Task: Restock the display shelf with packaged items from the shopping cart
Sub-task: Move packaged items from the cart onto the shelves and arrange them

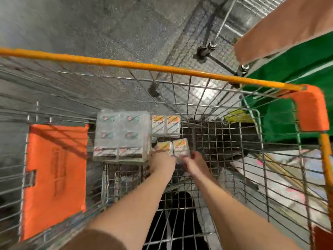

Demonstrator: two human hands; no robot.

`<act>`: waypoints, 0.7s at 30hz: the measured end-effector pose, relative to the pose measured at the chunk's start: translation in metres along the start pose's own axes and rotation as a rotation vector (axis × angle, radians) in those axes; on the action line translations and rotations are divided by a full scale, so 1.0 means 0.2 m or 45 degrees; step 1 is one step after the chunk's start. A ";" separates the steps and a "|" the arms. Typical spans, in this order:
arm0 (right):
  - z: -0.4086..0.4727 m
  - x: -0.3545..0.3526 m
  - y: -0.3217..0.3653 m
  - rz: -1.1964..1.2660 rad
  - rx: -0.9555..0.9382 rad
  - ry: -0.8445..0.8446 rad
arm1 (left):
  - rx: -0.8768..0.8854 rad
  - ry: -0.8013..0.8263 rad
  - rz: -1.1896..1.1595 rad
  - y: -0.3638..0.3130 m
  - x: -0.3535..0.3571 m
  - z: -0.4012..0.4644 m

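Note:
I look down into a wire shopping cart (225, 141) with an orange rim. Both my arms reach into its basket. My left hand (162, 160) and my right hand (195, 163) grip a small shrink-wrapped twin pack (173, 147) with orange and white labels, one hand on each side. A second pack of the same kind (165, 125) stands just behind it. A larger clear-wrapped bundle of white boxes (121, 135) sits to the left on the cart floor. The picture is blurred.
An orange child-seat flap (55, 177) lies at the cart's left. A green and peach fabric thing (297, 69) hangs over the right rim, with a yellow item (237, 116) below it. Metal shelf legs (210, 46) stand on the grey floor beyond.

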State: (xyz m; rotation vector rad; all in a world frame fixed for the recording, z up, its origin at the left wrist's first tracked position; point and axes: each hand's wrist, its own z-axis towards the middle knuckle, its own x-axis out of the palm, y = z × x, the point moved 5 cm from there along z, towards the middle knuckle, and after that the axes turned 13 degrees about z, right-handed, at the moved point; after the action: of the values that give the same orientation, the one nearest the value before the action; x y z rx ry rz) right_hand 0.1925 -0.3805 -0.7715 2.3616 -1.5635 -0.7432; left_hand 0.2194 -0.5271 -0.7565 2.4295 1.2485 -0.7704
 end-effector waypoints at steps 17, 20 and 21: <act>0.10 0.19 -0.04 -0.166 0.092 0.114 | -0.210 0.146 -0.737 0.10 0.04 0.00; 0.12 0.20 -0.05 -0.170 0.126 0.110 | -0.195 0.188 -0.782 0.13 0.03 0.00; 0.12 0.20 -0.04 -0.200 0.086 0.130 | -0.175 0.225 -0.752 0.14 0.03 -0.01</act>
State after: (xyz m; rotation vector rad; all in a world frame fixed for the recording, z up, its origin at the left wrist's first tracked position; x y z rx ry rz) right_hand 0.1982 -0.4109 -0.8071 2.5506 -1.3965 -0.5986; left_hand 0.2453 -0.5391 -0.7580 2.0608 2.0585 -0.5847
